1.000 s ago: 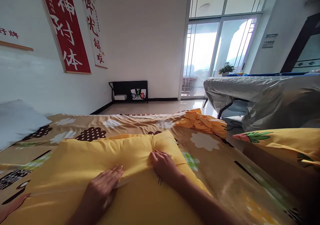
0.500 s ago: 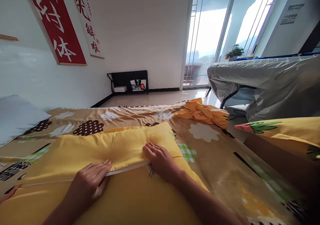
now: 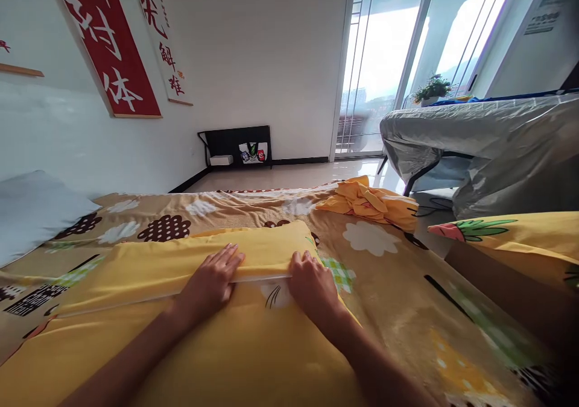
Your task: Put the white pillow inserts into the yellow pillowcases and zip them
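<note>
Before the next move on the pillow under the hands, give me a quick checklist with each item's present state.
1. Left hand on the pillow: ok, fingers lie across the pale strip.
2. Right hand on the pillow: ok, near its right edge.
3. Strip visible between the hands: ok.
4. Strip fastened: cannot tell.
5. Orange cloth apart from both hands: ok, bunched farther off.
6. Whole pillow in view: not ok, its near part leaves the frame.

White walls (image 3: 253, 51), red scroll (image 3: 113, 57) at left, bright glass door (image 3: 380, 51), pale shiny floor (image 3: 289, 176)
</note>
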Demonstrator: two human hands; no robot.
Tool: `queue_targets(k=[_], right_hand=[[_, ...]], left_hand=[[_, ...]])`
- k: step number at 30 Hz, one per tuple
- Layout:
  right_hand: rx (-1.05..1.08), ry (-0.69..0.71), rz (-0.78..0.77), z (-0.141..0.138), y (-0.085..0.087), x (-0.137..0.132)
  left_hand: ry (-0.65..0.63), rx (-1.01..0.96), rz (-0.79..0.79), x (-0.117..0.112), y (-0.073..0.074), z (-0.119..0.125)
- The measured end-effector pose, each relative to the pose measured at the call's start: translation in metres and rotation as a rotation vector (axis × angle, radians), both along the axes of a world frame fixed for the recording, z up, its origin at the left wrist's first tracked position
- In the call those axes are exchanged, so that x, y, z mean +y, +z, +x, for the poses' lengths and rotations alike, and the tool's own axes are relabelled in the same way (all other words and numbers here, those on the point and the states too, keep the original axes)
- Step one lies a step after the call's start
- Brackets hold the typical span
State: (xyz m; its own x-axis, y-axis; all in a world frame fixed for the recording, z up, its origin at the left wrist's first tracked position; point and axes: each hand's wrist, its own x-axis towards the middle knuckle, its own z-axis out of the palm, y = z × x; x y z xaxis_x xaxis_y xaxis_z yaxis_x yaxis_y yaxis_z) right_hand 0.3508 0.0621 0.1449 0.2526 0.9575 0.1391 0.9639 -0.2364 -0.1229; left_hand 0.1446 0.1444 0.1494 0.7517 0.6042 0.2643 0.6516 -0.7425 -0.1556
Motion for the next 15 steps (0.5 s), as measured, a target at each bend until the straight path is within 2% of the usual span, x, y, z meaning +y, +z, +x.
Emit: queue_targets(k=[4, 7, 9, 12, 15], right_hand=[[-0.059, 0.036, -0.062, 0.0, -0.008, 0.004], [-0.106, 0.065, -0.084, -0.002, -0.007, 0.007], [-0.124, 0.112, -0.127, -0.002, 0.002, 0.013], [-0.13, 0.234, -0.177, 0.0, 0.022, 0.028], [-0.142, 0.272, -0.15, 0.002, 0.033, 0.044]], left_hand=[[0.069, 0.024, -0.087, 0.009, 0.002, 0.011], [0.118, 0.065, -0.101, 0.014, 0.012, 0.015], [0.118, 0.128, -0.115, 0.019, 0.025, 0.02], [0.048, 0.208, -0.134, 0.028, 0.047, 0.034], [0.006, 0.196, -0.12, 0.026, 0.054, 0.05]])
